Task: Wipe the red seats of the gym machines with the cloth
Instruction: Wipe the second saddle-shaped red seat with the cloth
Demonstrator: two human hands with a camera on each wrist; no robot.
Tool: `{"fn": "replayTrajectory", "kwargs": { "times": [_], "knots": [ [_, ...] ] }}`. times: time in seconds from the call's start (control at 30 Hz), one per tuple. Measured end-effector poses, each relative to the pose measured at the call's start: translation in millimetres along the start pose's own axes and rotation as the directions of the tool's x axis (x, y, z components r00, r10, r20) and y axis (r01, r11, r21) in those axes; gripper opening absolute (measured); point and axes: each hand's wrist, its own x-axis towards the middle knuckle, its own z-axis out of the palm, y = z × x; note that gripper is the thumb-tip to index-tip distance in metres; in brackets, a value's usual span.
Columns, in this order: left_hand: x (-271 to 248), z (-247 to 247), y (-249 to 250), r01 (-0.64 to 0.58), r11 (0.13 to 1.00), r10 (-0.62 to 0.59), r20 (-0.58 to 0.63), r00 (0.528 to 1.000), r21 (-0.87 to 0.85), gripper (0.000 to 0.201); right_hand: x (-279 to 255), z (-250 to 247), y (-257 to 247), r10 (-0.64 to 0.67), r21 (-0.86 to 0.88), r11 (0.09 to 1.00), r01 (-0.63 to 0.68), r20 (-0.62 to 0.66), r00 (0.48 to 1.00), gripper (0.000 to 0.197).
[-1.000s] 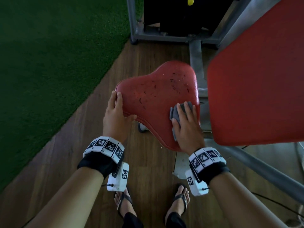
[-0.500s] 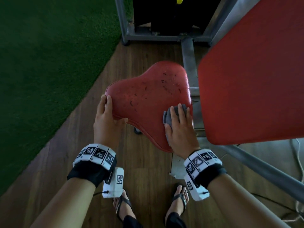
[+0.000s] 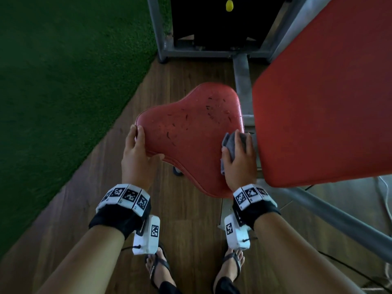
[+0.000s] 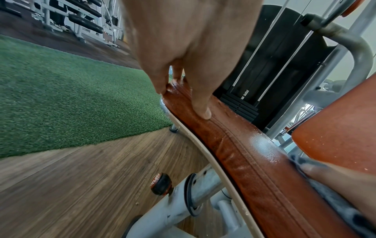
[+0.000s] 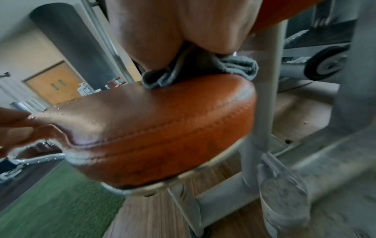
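A worn red seat (image 3: 191,134) with dark scuff marks sits on a grey frame below me. My left hand (image 3: 137,153) grips its left corner, fingers along the edge and thumb on the near rim; the left wrist view shows the fingers (image 4: 201,103) on the seat's side seam (image 4: 244,153). My right hand (image 3: 239,162) presses a bunched grey cloth (image 3: 230,143) onto the seat's right edge, its fingertips close under the red back pad (image 3: 328,102). The right wrist view shows the cloth (image 5: 234,66) squashed between palm and seat (image 5: 162,120).
Green turf (image 3: 63,81) lies to the left and wooden floor (image 3: 186,219) underfoot. The grey frame post (image 3: 244,81) and a black weight stack (image 3: 212,18) stand beyond the seat. A steel bar (image 3: 339,215) runs across the lower right. An adjuster knob (image 4: 160,183) sticks out under the seat.
My right hand has slid the cloth rightwards to the seat's right edge, nearer the back pad. The left hand keeps its hold on the left corner.
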Motion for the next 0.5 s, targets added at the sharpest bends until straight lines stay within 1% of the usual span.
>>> {"fn": "replayTrajectory", "kwargs": {
  "times": [0.07, 0.13, 0.2, 0.27, 0.5],
  "knots": [
    [0, 1, -2, -0.003, 1.000, 0.003, -0.001, 1.000, -0.013, 0.094, -17, -5, 6, 0.094, 0.045, 0.995, -0.093, -0.021, 0.995, 0.063],
    [0, 2, -2, 0.001, 1.000, -0.001, -0.007, 1.000, -0.021, 0.094, -35, -10, 12, 0.137, 0.113, 0.985, -0.133, -0.028, 0.990, 0.062],
    [1, 3, -3, -0.002, 1.000, 0.002, -0.011, 1.000, -0.017, 0.094, -51, -13, 17, 0.175, 0.213, 0.962, -0.172, 0.002, 0.985, 0.061],
    [1, 3, -4, -0.011, 1.000, 0.011, -0.017, 1.000, -0.015, 0.094, -60, -14, 20, 0.199, 0.268, 0.943, -0.195, 0.014, 0.980, 0.059],
    [2, 4, -4, -0.014, 1.000, 0.014, -0.023, 1.000, -0.015, 0.093, -34, -22, 18, 0.236, 0.368, 0.895, -0.251, 0.085, 0.968, 0.054]
  ]
}}
